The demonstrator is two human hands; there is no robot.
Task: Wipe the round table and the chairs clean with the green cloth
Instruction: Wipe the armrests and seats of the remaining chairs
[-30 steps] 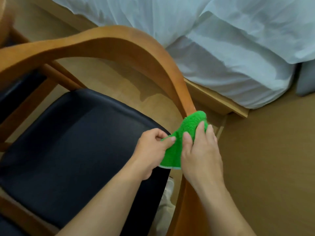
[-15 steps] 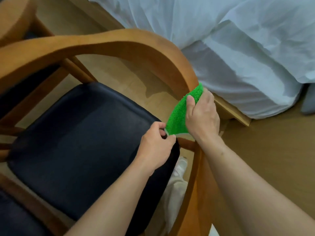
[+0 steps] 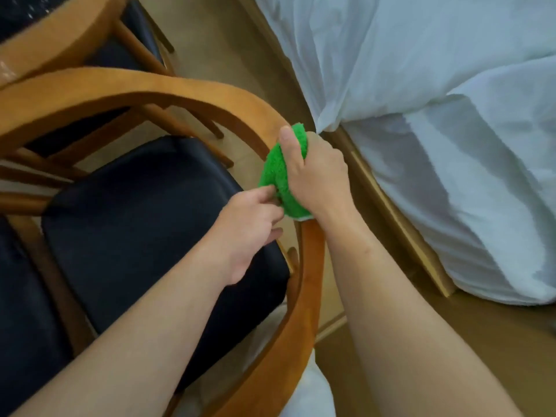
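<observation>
The green cloth [image 3: 278,176] is wrapped over the chair's curved wooden armrest [image 3: 192,91]. The right hand [image 3: 316,176] grips it, thumb on top; the left hand [image 3: 249,218] pinches its lower edge. A white-sheeted bed [image 3: 436,115] lies beside the chair.

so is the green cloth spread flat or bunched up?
Bunched: the green cloth is wrapped over the chair's wooden rail, gripped by the right hand.

Cloth [image 3: 278,173] on chair rail [image 3: 168,91] — seat [image 3: 144,212] left, bed [image 3: 436,115] right, table [image 3: 51,34] behind.
</observation>
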